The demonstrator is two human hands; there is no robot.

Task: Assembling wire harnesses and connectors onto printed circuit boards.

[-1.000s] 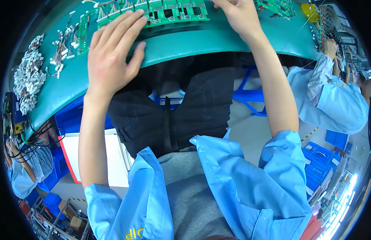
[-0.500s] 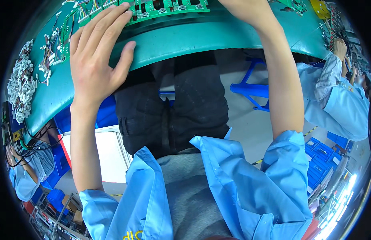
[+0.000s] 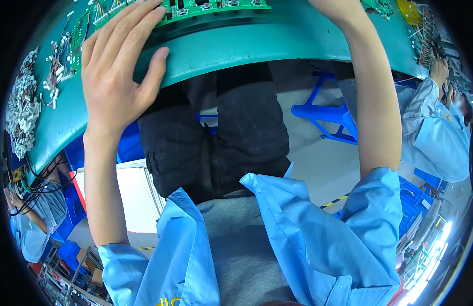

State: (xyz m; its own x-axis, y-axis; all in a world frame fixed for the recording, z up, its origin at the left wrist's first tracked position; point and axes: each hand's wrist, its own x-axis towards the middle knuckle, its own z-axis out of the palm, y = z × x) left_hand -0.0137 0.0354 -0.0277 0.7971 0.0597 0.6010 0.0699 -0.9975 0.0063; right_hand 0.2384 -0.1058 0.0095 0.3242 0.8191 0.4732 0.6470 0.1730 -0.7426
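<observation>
My left hand (image 3: 116, 71) lies with stretched fingers over the left end of a long green circuit board panel (image 3: 221, 8), thumb held apart. Small components sit along the panel, and the picture's upper edge cuts it off. My right hand (image 3: 338, 7) reaches past that same edge, right of the panel; only the wrist and base of the hand show, so its fingers are hidden. Beneath them is a green table mat (image 3: 257, 43). Cables with white connectors (image 3: 101, 13) lie by my left fingertips.
A heap of white connectors with wires (image 3: 23, 112) lies at the mat's left edge, beside loose wire bundles (image 3: 55, 76). Another green board (image 3: 379, 7) is at the upper right. Blue stools (image 3: 328, 115) stand below the table. Co-workers in blue sleeves (image 3: 422, 109) sit at both sides.
My right hand and forearm have moved right, away from the panel. The left hand has shifted slightly left, still flat over the panel's end.
</observation>
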